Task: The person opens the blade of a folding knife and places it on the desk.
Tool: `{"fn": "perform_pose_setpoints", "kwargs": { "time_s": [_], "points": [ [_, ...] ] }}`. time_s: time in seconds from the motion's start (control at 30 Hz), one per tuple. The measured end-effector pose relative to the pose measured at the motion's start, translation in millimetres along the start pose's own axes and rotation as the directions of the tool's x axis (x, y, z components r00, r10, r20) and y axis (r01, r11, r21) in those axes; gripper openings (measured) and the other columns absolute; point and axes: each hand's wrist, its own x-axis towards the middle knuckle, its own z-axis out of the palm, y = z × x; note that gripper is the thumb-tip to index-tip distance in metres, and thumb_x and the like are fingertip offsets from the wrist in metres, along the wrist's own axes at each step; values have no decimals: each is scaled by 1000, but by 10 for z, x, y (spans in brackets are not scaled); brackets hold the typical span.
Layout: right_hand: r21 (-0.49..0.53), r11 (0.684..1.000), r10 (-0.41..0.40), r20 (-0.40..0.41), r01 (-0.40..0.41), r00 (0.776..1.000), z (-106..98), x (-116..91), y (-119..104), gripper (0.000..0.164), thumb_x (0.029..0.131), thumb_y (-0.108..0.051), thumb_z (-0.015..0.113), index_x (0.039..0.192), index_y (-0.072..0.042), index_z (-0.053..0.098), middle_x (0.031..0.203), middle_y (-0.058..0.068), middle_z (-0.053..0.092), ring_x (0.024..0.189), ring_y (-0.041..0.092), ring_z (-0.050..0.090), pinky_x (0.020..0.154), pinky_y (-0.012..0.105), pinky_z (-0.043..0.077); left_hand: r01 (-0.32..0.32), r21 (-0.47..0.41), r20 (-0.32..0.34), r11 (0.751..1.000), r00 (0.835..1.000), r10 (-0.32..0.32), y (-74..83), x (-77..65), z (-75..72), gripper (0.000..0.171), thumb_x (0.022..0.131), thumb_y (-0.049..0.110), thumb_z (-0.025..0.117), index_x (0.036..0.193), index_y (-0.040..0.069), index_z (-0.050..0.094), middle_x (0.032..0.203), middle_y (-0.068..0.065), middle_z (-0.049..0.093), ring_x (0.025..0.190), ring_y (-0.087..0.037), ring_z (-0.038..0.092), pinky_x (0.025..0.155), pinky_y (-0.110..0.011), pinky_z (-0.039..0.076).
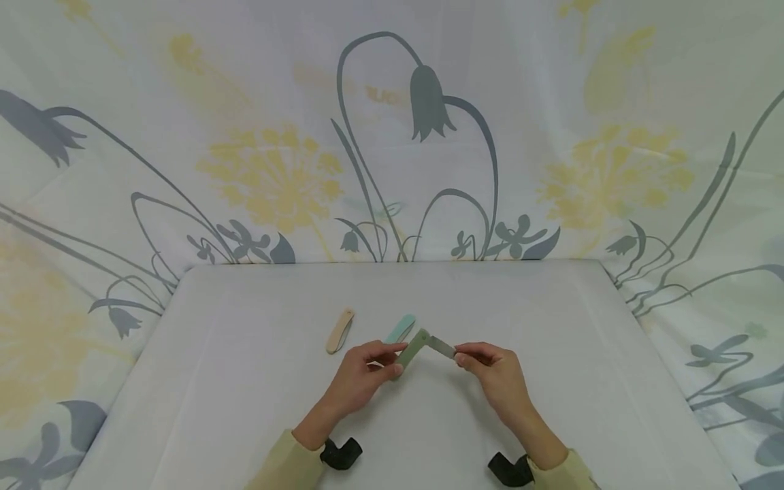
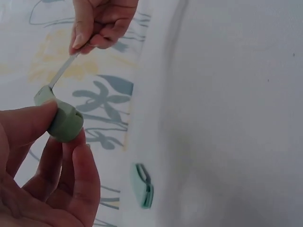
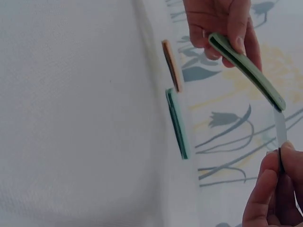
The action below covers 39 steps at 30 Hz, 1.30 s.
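Observation:
A folding knife with a green handle [image 1: 412, 354] is held above the table, its metal blade [image 1: 442, 347] swung partly out at an angle. My left hand [image 1: 361, 378] pinches the handle between thumb and fingers. With thumb and fingertips, my right hand [image 1: 499, 378] grips the blade near its outer end. Just behind the green knife lies a teal folding knife [image 1: 401, 329], partly covered by it and by the left hand in the head view. Farther left is a peach folding knife [image 1: 340, 331]; both lie on the table, also visible in the right wrist view.
The white-covered table [image 1: 245, 306] ends at the back against a hanging floral cloth [image 1: 380, 170], which also runs along both sides. A black wrist mount [image 1: 341, 454] sits at the left cuff, and another black mount [image 1: 510, 469] at the right.

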Motion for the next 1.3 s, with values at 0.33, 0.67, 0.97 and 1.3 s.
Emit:
{"fn": "perform_pose_setpoints", "kwargs": {
  "time_s": [0.33,0.67,0.97,1.3],
  "points": [
    [-49,998,-35,1,35,999,-83,18,24,23,88,-11,77,104,7,72,93,11,72,86,31,68,76,36,56,-60,171,253,984,967,15,86,4,-260,33,91,6,72,124,9,71,95,2,67,86,-13,62,75,-27,52],
    [-27,995,-92,28,92,995,-108,15,56,22,87,-10,77,101,6,72,93,9,73,82,19,67,73,34,57,-93,152,403,984,915,25,61,19,-312,32,91,6,72,123,7,71,88,4,63,83,-9,60,71,-25,51],
    [42,994,-104,116,100,988,-150,1,118,26,87,-8,77,105,10,69,97,11,72,85,14,67,75,28,56,-45,189,321,981,947,-18,21,-18,-336,27,94,8,70,120,15,73,95,3,67,86,-9,60,78,-28,53],
    [-125,992,16,145,2,989,-242,49,131,21,89,-14,77,105,-1,74,103,10,72,89,15,66,77,26,52,34,209,198,977,977,-77,-111,15,-292,15,95,20,71,109,16,75,98,9,69,86,-11,63,73,-28,53]
  ]
}}
